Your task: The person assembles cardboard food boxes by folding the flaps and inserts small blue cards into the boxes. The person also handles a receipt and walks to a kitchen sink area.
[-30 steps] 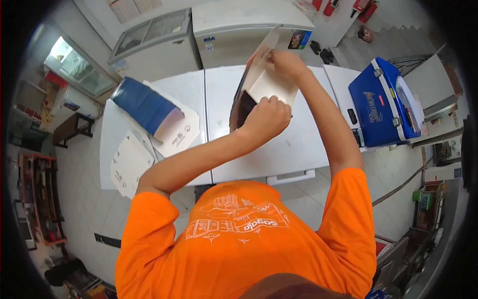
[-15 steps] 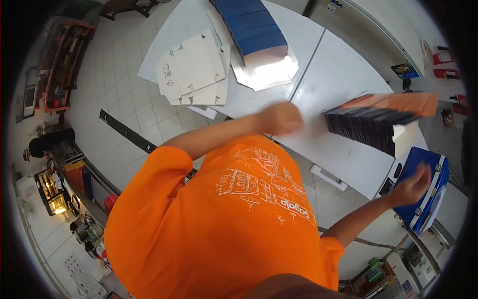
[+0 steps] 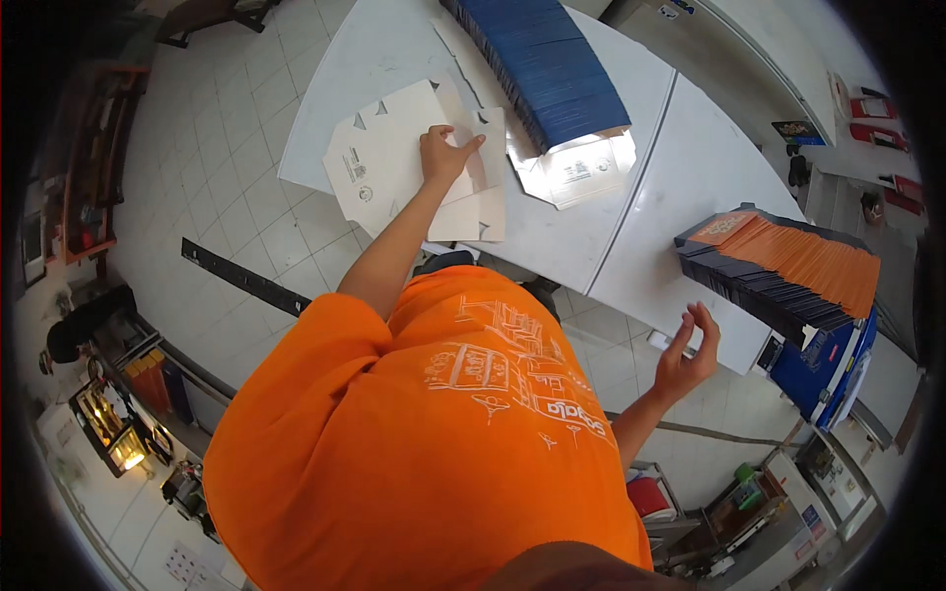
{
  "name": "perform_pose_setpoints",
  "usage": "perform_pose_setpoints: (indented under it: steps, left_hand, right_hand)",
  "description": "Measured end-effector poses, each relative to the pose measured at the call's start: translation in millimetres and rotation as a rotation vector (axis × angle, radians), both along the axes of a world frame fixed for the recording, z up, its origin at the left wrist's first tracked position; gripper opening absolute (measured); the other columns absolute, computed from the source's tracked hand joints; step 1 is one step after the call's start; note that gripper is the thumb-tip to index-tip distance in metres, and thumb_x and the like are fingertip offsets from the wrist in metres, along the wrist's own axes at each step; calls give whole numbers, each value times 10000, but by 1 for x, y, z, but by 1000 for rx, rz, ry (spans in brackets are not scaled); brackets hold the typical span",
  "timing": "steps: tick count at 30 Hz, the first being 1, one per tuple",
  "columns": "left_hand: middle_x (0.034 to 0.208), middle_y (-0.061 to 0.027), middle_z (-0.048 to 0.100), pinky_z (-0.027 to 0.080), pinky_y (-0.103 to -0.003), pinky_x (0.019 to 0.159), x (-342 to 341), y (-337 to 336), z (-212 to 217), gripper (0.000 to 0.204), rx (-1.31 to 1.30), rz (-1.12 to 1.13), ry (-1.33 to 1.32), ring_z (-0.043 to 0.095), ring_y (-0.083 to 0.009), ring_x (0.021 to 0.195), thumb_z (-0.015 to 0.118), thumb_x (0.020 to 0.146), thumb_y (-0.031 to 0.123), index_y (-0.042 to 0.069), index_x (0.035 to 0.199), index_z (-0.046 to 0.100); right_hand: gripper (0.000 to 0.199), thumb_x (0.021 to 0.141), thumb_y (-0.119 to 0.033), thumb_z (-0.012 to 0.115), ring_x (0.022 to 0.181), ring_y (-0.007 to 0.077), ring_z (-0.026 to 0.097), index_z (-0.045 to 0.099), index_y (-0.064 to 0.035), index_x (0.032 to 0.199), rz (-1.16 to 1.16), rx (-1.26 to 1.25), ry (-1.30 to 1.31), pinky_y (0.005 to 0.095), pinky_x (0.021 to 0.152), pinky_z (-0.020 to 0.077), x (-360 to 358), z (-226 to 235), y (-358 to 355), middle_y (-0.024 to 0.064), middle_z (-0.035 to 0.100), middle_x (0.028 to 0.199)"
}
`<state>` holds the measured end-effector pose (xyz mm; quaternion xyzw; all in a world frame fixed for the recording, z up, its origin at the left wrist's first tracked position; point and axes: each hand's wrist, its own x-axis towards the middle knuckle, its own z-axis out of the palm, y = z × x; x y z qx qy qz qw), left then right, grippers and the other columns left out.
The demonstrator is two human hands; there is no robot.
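Left hand (image 3: 445,155) pressed flat, fingers spread, on top sheet of stack of white die-cut cardboard blanks (image 3: 394,163), thumb pointing toward blue stack; nothing gripped, only palm and fingertips resting on card. Right hand (image 3: 687,357) raised off table edge, open and empty, fingers loosely curled, hovering just below near edge of white table (image 3: 670,187) and near dark stack.

White blanks lying flat at left near corner of table, lowest sheets (notched flaps showing) slightly overhanging left edge. Just beside them, toward far edge, long row of blue flattened cartons (image 3: 552,59) stacked on edge, running to far side of surface; at its near end, single opened white blank (image 3: 576,169) lying flat, brightly lit, touching blue row. Seam between two tabletops running from far edge to near edge, right of that blank.

Toward right end of table, row of dark flattened cartons with orange faces (image 3: 788,271) standing on edge, leaning, reaching past right near corner. Below it, off table, blue crate (image 3: 823,369) (mostly hidden under orange-faced row).

Orange T-shirt (image 3: 414,443) with white line print filling lower middle of view. Pale tiled floor (image 3: 197,128) left of table, dark strip lying across it; cluttered shelves along left rim, too small to tell contents.
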<state>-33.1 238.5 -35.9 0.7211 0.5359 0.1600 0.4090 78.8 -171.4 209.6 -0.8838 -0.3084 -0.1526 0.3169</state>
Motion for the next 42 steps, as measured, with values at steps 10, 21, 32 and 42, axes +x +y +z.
perform_pose_setpoints:
  steps: [10, 21, 32, 42]
  left_hand:
    - [801, -59, 693, 509, -277, 619, -88, 46, 54, 252, 5, 149, -309, 641, -114, 701, 662, 985, 228, -21, 942, 664]
    - [994, -88, 669, 542, -406, 802, -97, -57, 238, 170, 547, -843, -529, 664, -309, 915, 671, 836, 93, 42, 998, 662]
    - [1282, -100, 600, 525, -390, 989, -69, -54, 251, 591, -1079, -111, -900, 583, -220, 1207, 438, 1032, 556, 67, 1347, 541]
    - [1150, -91, 706, 598, -315, 871, -50, -89, 247, 259, -1313, -288, -1024, 709, -186, 1003, 579, 1028, 192, 32, 1229, 603]
  right_hand:
    - [255, 838, 84, 675, 895, 317, 672, 681, -29, 1067, 381, -73, 41, 399, 844, 503, -36, -7, 138, 125, 715, 986]
    - [707, 937, -100, 613, 1305, 392, 528, 272, -17, 1551, 491, 512, 706, 382, 1105, 390, -88, 17, 262, 241, 479, 1484]
    - [650, 768, 58, 640, 1171, 320, 632, 636, -270, 1330, 659, -103, 125, 378, 857, 588, -91, 32, 205, 86, 610, 1380]
    - [544, 775, -32, 717, 1141, 360, 664, 652, -177, 1296, 766, 92, -30, 393, 896, 589, -49, 17, 147, 101, 647, 1350]
